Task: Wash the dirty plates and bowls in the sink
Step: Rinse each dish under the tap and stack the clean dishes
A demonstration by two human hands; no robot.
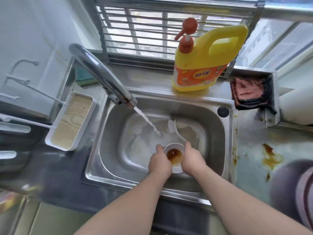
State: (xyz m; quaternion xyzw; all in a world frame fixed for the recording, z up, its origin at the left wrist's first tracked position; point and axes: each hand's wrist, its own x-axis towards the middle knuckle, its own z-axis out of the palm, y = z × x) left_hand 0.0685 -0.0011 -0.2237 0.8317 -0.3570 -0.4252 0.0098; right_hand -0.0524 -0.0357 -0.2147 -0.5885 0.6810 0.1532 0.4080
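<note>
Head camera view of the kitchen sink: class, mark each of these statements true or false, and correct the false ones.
1. Both hands, left hand and right hand, hold the small white bowl. True.
2. The bowl is clean. False: brown sauce residue sits inside it.
3. Water runs from the faucet. True.
4. The stream falls straight into the bowl. False: it lands in the sink beyond the bowl.
5. The yellow detergent bottle lies in the sink. False: it stands upright on the ledge behind.
</note>
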